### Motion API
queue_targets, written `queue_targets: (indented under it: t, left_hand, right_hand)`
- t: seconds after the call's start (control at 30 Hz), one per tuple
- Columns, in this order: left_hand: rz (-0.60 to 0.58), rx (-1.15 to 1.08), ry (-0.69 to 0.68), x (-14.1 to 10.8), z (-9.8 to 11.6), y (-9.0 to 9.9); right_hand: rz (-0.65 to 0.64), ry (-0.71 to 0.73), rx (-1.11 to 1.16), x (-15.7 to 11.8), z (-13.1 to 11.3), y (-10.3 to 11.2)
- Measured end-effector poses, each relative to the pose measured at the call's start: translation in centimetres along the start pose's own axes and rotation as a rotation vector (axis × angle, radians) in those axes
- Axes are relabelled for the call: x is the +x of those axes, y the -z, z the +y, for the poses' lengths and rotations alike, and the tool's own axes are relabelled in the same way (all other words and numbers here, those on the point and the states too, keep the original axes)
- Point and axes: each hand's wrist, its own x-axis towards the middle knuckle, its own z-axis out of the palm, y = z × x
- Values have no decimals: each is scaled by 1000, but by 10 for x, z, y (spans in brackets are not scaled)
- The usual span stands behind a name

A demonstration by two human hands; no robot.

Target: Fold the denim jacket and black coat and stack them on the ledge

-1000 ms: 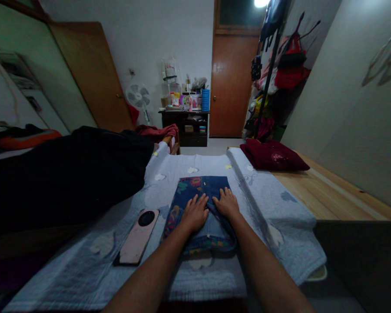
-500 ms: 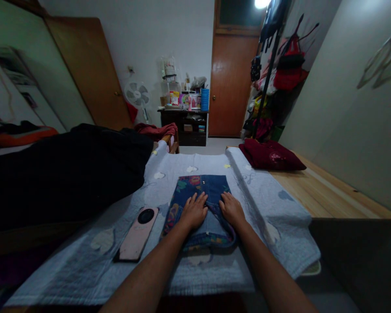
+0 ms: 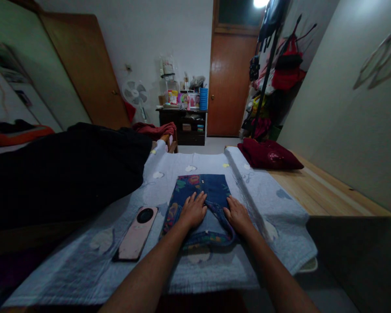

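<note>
A folded blue denim garment (image 3: 211,184) with a colourful flower print lies in front of me on a pale blue cloth (image 3: 228,271). My left hand (image 3: 194,210) rests flat on its middle, fingers stretched forward. At the garment's right edge is my right hand (image 3: 238,214), its fingers extended and lying on the border of the denim. Neither hand grips anything. The near edge of the garment shows a patterned band and a curled fold by my right wrist.
Left of the garment lies a pink phone (image 3: 137,237), camera side up. A large black cloth (image 3: 68,174) covers the left side. On the wooden board (image 3: 322,191) at right sits a folded dark red garment (image 3: 270,154). A fan (image 3: 135,93) and dark cabinet (image 3: 182,126) stand farther back.
My right hand has slid a little to the right, toward the garment's edge. My left hand stays in place on the denim. The view has shifted slightly.
</note>
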Motion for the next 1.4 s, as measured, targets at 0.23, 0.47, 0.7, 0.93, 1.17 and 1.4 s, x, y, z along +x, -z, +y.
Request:
queue_targets:
  t: [0.23, 0.47, 0.7, 0.93, 1.17, 1.4]
  left_hand:
    - [-15, -27, 11, -1, 2, 2]
    - [106, -116, 11, -2, 1, 2]
    - [182, -142, 95, -11, 1, 21]
    - [30, -156, 112, -14, -15, 43]
    - [156, -39, 161, -23, -26, 38]
    - [101, -2, 79, -35, -10, 49]
  right_hand:
    - [87, 136, 169, -4, -30, 12]
    - [-45, 177, 148, -14, -47, 5]
    - [-73, 169, 133, -13, -46, 8]
    - [-75, 179, 117, -13, -46, 7]
    - [-65, 172, 110, -14, -47, 7]
    - [-97, 157, 98, -14, -50, 11]
